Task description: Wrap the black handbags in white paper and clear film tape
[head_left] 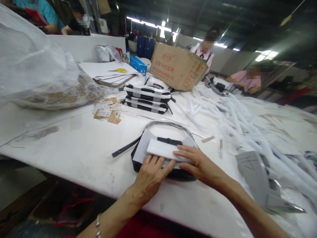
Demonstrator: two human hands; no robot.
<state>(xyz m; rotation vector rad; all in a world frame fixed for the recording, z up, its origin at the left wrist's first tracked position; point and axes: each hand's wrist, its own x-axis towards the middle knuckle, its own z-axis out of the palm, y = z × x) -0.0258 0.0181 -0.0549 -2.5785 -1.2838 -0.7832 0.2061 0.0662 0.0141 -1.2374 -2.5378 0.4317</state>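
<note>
A black handbag (135, 165) lies on the white table in front of me, its wrapped handle (170, 124) arching away and a dark strap (126, 147) sticking out to the left. White sheet covers its upper face, and a folded strip of white foam (160, 148) rests over that. My left hand (153, 173) presses on the strip's near edge, fingers spread. From the right, my right hand (194, 162) lies on the strip's right end, fingers stretched out. Neither hand is closed around anything.
Behind the bag are stacked wrapped black bags (148, 99) and paper tags (106, 112). A cardboard box (175, 66), yellow scissors (121, 70) and a blue box (138, 65) stand farther back. Foam strips (247, 122) and a tape dispenser (257, 178) are right; plastic-covered bundle (44, 72) left. Co-workers sit beyond.
</note>
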